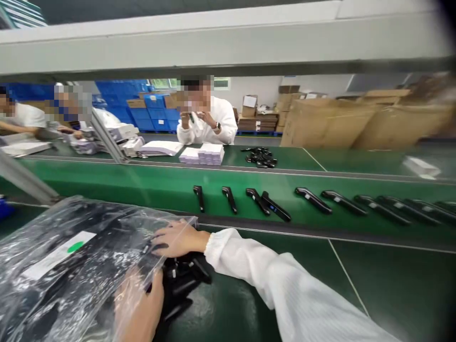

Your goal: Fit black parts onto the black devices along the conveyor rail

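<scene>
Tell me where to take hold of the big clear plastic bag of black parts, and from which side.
Take the clear plastic bag at its open mouth on the right, where the right hand already reaches in. Come from the right: black parts spill out there, and loose film bunches easily.

Green workbench [392, 285] in front w/ clear plastic bag [71, 256] of black parts lying on it. Behind, green conveyor belt [160, 185] carrying a row of black handheld devices [270, 205]. Far bench [295, 159]: white boxes [203, 154], small black pile [261, 157].

Factory assembly line — green conveyor belt [149, 183] w/ black handsets [312, 199], stacked cartons [331, 121].
</scene>
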`<control>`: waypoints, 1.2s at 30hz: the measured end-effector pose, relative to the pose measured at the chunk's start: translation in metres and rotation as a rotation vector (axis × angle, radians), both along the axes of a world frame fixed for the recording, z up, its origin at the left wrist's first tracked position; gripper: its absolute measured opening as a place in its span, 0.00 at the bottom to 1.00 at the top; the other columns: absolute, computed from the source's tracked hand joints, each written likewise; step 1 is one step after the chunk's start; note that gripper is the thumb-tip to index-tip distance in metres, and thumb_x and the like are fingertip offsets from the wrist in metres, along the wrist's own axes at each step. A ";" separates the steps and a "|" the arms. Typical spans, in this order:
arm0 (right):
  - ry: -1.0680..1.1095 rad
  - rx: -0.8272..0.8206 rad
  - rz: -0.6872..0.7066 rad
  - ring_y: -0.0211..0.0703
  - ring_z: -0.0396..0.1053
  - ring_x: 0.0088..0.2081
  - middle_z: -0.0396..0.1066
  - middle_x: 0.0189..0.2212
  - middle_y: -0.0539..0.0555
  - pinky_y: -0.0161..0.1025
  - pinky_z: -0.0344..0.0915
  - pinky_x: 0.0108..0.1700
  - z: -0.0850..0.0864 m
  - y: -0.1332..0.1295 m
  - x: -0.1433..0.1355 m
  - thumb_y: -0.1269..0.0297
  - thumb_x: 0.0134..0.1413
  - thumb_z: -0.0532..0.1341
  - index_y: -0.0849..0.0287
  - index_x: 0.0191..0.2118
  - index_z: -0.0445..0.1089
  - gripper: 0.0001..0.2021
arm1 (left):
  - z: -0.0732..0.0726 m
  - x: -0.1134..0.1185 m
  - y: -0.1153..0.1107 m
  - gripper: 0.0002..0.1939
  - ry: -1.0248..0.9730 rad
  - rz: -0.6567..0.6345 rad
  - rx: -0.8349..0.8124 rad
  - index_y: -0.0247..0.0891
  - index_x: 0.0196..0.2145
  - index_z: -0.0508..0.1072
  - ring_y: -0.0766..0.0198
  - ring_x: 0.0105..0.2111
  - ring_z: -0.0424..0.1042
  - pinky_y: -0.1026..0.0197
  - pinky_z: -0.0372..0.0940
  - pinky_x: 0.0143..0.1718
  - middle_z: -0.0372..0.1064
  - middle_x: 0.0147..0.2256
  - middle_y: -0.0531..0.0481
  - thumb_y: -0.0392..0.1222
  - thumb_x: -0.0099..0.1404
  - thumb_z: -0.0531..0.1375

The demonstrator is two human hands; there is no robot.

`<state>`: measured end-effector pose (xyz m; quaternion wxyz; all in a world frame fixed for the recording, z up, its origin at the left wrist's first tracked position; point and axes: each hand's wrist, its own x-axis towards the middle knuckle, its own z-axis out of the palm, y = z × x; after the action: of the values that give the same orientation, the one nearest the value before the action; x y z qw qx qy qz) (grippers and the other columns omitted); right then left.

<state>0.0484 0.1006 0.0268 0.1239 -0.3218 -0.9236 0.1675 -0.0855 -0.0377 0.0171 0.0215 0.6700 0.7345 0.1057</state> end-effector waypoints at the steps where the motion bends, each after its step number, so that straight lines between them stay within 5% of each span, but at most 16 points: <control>1: 0.030 0.028 0.005 0.56 0.62 0.60 0.61 0.64 0.46 0.57 0.57 0.62 -0.002 -0.011 0.021 0.50 0.67 0.53 0.47 0.56 0.71 0.19 | -0.002 0.014 -0.002 0.28 -0.038 0.033 0.014 0.37 0.60 0.63 0.34 0.58 0.65 0.33 0.63 0.53 0.69 0.54 0.34 0.53 0.68 0.45; 4: 0.168 0.083 -0.086 0.48 0.61 0.62 0.64 0.62 0.49 0.48 0.57 0.63 -0.009 -0.048 0.082 0.56 0.69 0.52 0.51 0.57 0.70 0.17 | -0.006 0.064 -0.012 0.30 -0.150 0.041 0.090 0.32 0.59 0.60 0.37 0.62 0.60 0.34 0.58 0.59 0.63 0.59 0.30 0.55 0.70 0.41; 8: 0.305 0.105 -0.256 0.48 0.52 0.67 0.64 0.62 0.51 0.52 0.50 0.67 -0.012 -0.095 0.157 0.56 0.69 0.54 0.49 0.56 0.72 0.16 | -0.011 0.123 -0.033 0.26 -0.241 -0.154 0.117 0.37 0.58 0.58 0.41 0.67 0.49 0.26 0.44 0.64 0.55 0.64 0.34 0.54 0.70 0.43; 10: 0.380 0.131 -0.313 0.49 0.57 0.63 0.68 0.57 0.55 0.51 0.56 0.63 -0.010 -0.115 0.191 0.56 0.67 0.56 0.50 0.54 0.74 0.15 | -0.015 0.141 -0.044 0.24 -0.262 -0.254 0.092 0.40 0.59 0.58 0.41 0.68 0.48 0.24 0.42 0.64 0.55 0.65 0.35 0.53 0.70 0.45; 15: 0.467 0.057 -0.492 0.43 0.69 0.37 0.74 0.34 0.53 0.43 0.67 0.47 -0.002 -0.144 0.272 0.56 0.65 0.59 0.48 0.55 0.74 0.16 | -0.015 0.160 -0.060 0.22 -0.262 -0.496 0.040 0.47 0.60 0.61 0.43 0.68 0.50 0.27 0.49 0.64 0.54 0.66 0.43 0.50 0.69 0.50; 22: 0.674 -0.256 -0.681 0.38 0.71 0.33 0.73 0.47 0.54 0.37 0.68 0.39 -0.005 -0.155 0.365 0.65 0.61 0.56 0.51 0.56 0.73 0.19 | 0.011 0.171 -0.064 0.19 -0.186 -0.856 0.045 0.49 0.55 0.71 0.50 0.59 0.67 0.50 0.71 0.55 0.66 0.61 0.48 0.48 0.70 0.52; 25: 0.729 -0.373 -0.725 0.37 0.69 0.32 0.69 0.53 0.56 0.37 0.68 0.37 -0.006 -0.147 0.383 0.61 0.58 0.60 0.55 0.55 0.74 0.19 | 0.028 0.191 -0.052 0.18 -0.142 -1.035 -0.009 0.47 0.54 0.73 0.51 0.57 0.69 0.50 0.68 0.57 0.69 0.58 0.47 0.45 0.70 0.52; 29: 0.826 -0.282 -0.863 0.38 0.67 0.33 0.72 0.36 0.51 0.38 0.66 0.40 0.000 -0.130 0.383 0.58 0.56 0.63 0.56 0.55 0.71 0.22 | 0.041 0.229 -0.020 0.19 -0.142 -1.071 -0.073 0.42 0.55 0.72 0.50 0.60 0.65 0.44 0.62 0.62 0.68 0.59 0.45 0.42 0.71 0.51; 33: 0.964 -0.376 -0.856 0.34 0.61 0.25 0.66 0.27 0.45 0.35 0.64 0.33 0.012 -0.138 0.359 0.58 0.56 0.64 0.54 0.58 0.68 0.24 | 0.039 0.263 0.005 0.22 -0.484 -0.880 -0.256 0.42 0.59 0.66 0.53 0.55 0.70 0.47 0.65 0.59 0.71 0.56 0.43 0.48 0.70 0.54; 36: 1.128 -0.406 -0.747 0.39 0.68 0.34 0.69 0.34 0.49 0.37 0.67 0.39 0.012 -0.159 0.340 0.57 0.55 0.67 0.54 0.47 0.71 0.16 | 0.032 0.281 0.012 0.16 -0.867 -0.748 -0.403 0.40 0.49 0.69 0.59 0.43 0.75 0.55 0.71 0.48 0.75 0.44 0.46 0.51 0.69 0.54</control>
<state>0.3880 -0.0580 0.0388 0.5704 -0.4981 -0.4969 0.4239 0.1951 -0.0255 0.0496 0.4811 0.7612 0.3791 0.2131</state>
